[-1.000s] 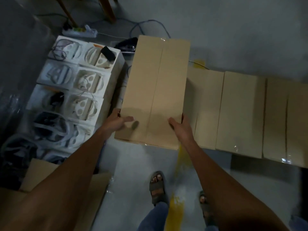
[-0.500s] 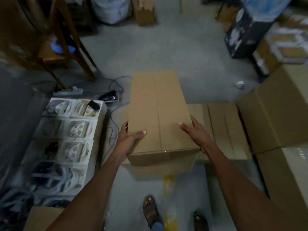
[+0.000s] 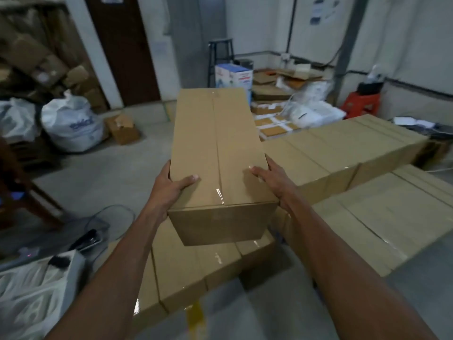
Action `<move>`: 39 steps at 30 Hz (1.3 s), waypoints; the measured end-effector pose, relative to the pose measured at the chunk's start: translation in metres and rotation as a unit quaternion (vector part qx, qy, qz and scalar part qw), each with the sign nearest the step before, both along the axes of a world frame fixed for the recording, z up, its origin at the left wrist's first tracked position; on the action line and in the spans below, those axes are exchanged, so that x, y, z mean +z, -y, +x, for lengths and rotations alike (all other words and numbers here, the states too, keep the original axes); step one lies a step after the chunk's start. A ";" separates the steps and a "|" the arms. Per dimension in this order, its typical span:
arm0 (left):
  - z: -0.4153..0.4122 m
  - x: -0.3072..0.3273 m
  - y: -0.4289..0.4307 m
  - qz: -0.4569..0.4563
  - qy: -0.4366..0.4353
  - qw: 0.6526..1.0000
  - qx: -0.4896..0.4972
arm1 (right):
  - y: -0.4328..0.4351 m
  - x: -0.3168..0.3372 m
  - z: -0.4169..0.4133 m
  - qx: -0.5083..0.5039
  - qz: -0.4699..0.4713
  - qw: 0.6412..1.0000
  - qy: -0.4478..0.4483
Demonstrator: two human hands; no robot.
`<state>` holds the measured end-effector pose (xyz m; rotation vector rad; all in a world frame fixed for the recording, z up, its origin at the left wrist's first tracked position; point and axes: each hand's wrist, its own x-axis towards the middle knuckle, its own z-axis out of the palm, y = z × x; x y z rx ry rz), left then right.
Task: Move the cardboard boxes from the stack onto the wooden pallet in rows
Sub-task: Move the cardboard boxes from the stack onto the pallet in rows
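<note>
Gripping the long cardboard box (image 3: 215, 153) by its near end, the left hand (image 3: 169, 190) and right hand (image 3: 272, 180) are clamping opposite sides, thumbs over the top. It is hanging above a low row of boxes (image 3: 196, 271). Keeping it level is probably easing a flush placement.

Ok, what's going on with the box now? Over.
Gripping the box, near end: left hand, right hand. Box held above a low row of boxes. Taller stack close on the right.

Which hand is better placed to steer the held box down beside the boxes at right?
Right, likely: the right hand grips the held box nearest the laid boxes; the left hand grips its far side.
</note>
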<state>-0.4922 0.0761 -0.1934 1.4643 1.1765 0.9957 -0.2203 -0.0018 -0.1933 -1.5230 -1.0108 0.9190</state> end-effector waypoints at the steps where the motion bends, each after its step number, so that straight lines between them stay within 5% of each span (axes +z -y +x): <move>1: 0.024 0.005 0.019 0.003 0.002 1.000 -0.011 | 0.025 0.007 0.021 -0.013 0.002 1.000 -0.002; 15: 0.337 -0.022 0.168 -0.016 -0.012 0.981 -0.195 | 0.269 0.011 0.284 -0.177 -0.013 0.984 -0.013; 29: 0.581 -0.084 0.149 -0.123 -0.003 0.964 -0.237 | 0.249 -0.038 0.518 -0.222 -0.098 0.970 -0.003; 39: 0.645 -0.107 0.122 -0.149 0.001 0.977 -0.155 | 0.194 -0.069 0.610 -0.155 -0.136 0.978 -0.028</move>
